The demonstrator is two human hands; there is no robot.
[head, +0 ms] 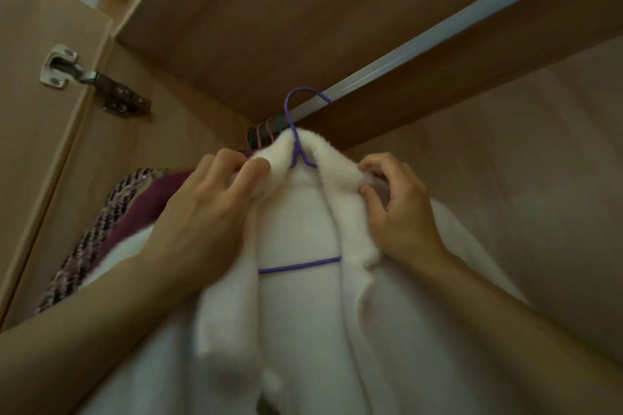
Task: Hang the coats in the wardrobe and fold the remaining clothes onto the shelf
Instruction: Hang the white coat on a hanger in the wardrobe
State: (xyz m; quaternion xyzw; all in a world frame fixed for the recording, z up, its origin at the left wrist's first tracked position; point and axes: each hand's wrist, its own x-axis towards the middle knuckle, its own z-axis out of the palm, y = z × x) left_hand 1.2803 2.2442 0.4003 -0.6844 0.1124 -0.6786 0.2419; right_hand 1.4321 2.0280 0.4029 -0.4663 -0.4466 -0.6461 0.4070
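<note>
A fluffy white coat (296,307) hangs on a purple wire hanger (296,152). The hanger's hook is over the metal wardrobe rail (421,40). My left hand (205,212) pinches the left side of the coat's collar. My right hand (397,209) pinches the right side of the collar. The hanger's lower bar shows between the open coat fronts. To the left hang a dark purple garment (145,209) and a tweed-patterned garment (84,246), partly hidden by my left arm.
The wardrobe's wooden top panel (269,10) is close above the rail. The open door (37,111) with a metal hinge (91,81) stands at the left. The wardrobe's back wall (539,162) is at the right. Several other hanger hooks (263,135) bunch at the rail's left end.
</note>
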